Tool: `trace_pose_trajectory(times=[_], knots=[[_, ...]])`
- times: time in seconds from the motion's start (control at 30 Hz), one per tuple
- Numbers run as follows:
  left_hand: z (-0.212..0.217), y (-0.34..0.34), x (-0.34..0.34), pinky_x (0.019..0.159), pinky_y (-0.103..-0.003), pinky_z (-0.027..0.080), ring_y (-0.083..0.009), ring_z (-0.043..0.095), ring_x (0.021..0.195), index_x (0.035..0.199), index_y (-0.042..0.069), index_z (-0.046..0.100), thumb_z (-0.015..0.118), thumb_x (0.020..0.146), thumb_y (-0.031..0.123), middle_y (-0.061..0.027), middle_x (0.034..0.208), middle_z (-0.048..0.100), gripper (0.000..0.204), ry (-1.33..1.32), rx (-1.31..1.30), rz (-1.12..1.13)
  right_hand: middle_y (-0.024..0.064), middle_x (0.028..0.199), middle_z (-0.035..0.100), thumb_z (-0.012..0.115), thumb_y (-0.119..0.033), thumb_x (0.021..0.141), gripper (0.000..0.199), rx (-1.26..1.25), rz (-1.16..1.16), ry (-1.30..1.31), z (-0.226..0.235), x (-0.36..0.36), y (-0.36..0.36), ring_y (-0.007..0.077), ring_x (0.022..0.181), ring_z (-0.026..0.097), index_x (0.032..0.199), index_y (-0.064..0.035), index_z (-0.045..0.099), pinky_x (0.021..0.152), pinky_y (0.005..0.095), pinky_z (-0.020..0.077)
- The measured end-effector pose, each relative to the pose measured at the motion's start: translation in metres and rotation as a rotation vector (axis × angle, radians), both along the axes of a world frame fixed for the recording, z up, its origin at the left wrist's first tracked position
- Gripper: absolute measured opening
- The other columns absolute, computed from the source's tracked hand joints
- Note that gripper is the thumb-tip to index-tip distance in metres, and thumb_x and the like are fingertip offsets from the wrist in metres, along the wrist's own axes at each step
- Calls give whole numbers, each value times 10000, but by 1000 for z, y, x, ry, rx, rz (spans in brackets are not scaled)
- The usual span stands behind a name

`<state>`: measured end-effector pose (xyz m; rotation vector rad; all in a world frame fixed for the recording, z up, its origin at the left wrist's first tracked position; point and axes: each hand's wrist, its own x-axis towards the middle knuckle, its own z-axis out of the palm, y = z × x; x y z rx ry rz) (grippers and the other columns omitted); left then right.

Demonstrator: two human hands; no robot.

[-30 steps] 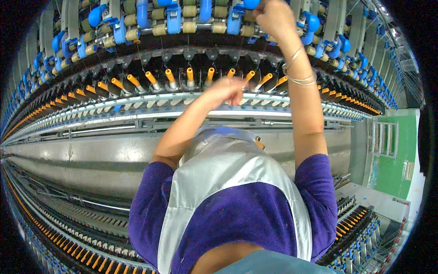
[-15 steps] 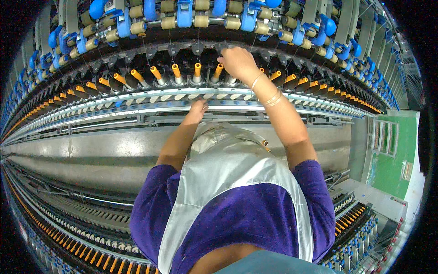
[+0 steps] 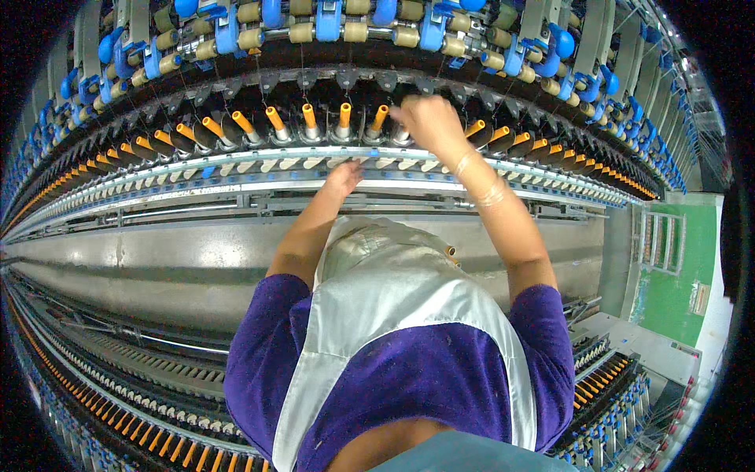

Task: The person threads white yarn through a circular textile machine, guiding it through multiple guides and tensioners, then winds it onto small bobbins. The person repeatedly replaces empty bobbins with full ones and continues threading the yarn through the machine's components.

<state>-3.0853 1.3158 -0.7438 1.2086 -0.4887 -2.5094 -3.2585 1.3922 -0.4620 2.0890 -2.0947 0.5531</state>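
Note:
My right hand (image 3: 429,124) is over the spindle row of a spinning machine, fingers curled in and slightly blurred. It is just right of an orange-topped bobbin (image 3: 381,118), above a pale spindle (image 3: 402,134) whose top it partly hides. Whatever is between those fingers cannot be made out. Lower down, my left hand (image 3: 341,180) reaches to the front rail (image 3: 291,151), its fingers drawn together beside the row of pale levers (image 3: 315,163). Its fingertips are too small to show what they grip. More orange bobbins (image 3: 345,116) stand upright to the left of my right hand.
Blue arms (image 3: 328,22) and tan rollers (image 3: 354,33) run above the spindles. Another bobbin row (image 3: 197,456) lies behind me, across the grey floor (image 3: 181,244). Orange tube ends (image 3: 451,251) stick out at my pale apron (image 3: 393,275). A green floor area (image 3: 684,291) is at the right.
My right hand has come down and slightly right, closer to the spindle tops. My left hand has shifted slightly, with its fingers now further over the rail. The view has moved a little.

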Motion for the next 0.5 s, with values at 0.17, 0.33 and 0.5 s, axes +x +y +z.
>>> trace_pose_trajectory(times=[0.17, 0.33, 0.5], knots=[[68, 8, 16, 901, -395, 482, -289, 589, 1042, 1216, 47, 535, 507, 922, 178, -192, 1206, 574, 323, -124, -249, -229, 191, 738, 661, 661, -174, 739, 133, 8, -80, 14, -6, 27, -18, 331, 701, 671, 683, -55, 680, 610, 433, 546], [133, 51, 20, 989, -375, 419, -346, 533, 1185, 1355, -2, 430, 503, 949, 123, -200, 1277, 559, 431, -281, -1263, -89, 203, 938, 668, 550, -95, 782, 174, 901, -89, 32, -123, 26, 112, 353, 930, 645, 856, -41, 698, 793, 503, 512], [181, 39, -64, 995, -428, 377, -427, 445, 1216, 1382, -34, 274, 460, 967, 122, -306, 1322, 419, 481, -443, -1690, 219, 164, 904, 685, 629, -164, 785, 167, 905, 3, 137, -130, -22, 153, 333, 886, 660, 895, -70, 712, 732, 437, 540]])
